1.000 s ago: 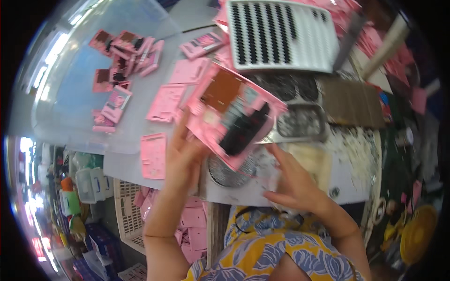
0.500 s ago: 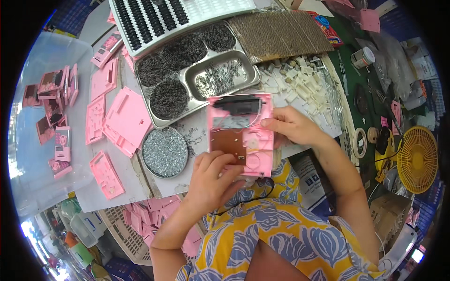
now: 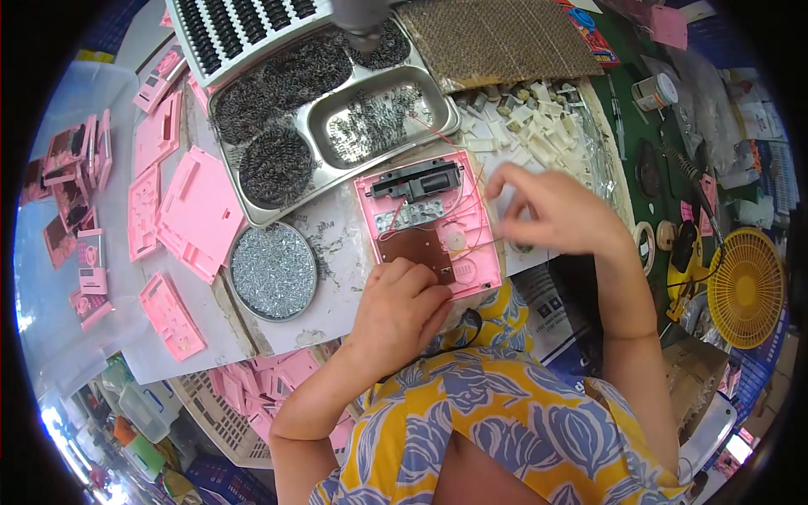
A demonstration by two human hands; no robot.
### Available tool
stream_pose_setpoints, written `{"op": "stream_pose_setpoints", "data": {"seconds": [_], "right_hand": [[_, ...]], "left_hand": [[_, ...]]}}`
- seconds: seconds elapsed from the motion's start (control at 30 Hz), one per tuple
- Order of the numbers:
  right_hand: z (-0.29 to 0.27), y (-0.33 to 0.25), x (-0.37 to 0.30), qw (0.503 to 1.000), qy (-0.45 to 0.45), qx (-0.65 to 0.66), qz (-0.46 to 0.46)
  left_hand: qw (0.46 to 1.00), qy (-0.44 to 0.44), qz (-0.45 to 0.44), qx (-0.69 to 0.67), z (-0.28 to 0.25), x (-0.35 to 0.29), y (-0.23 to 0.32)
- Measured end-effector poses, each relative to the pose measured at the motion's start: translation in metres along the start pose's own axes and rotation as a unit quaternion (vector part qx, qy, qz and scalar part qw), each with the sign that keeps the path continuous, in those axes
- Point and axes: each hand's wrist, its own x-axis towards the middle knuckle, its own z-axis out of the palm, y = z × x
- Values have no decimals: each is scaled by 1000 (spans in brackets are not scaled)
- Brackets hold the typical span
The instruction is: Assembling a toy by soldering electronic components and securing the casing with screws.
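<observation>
A pink plastic casing (image 3: 484, 282) lies in front of me, its inside facing up. A black module (image 3: 421, 178), a metal-coloured contact strip (image 3: 409, 216), thin red wires and a brown circuit board (image 3: 412, 243) sit in it. My left hand (image 3: 397, 310) is closed on the casing's near left edge, its fingers lying over the board. Just off the casing's right side is my right hand (image 3: 555, 210), raised near the loose wires. Its fingers are bent, with thumb and index finger apart; nothing shows between them.
Beyond the casing stands a metal tray (image 3: 316, 183) of small dark screws, under a grey cylindrical tool end (image 3: 360, 23). A round dish (image 3: 316, 278) of silvery pieces and pink panels (image 3: 198, 215) lie left. White parts (image 3: 539, 126) and a yellow fan (image 3: 746, 286) are right.
My right hand has let go of the casing's right edge and lifted away. The casing is tilted differently, its black module showing clearly. A grey tool end has appeared above the screw tray.
</observation>
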Motion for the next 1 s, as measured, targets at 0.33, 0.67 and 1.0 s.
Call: {"op": "stream_pose_setpoints", "data": {"seconds": [0.33,0.67,1.0], "right_hand": [[24,16,-9,968,121,-195,-104],[23,11,-61,906,350,121,-204],[99,14,-29,922,150,-159,-319]], "left_hand": [[986,40,-46,154,22,62,11],[983,-19,181,-7,16,-3,24],[992,72,102,24,3,-41,1]]}}
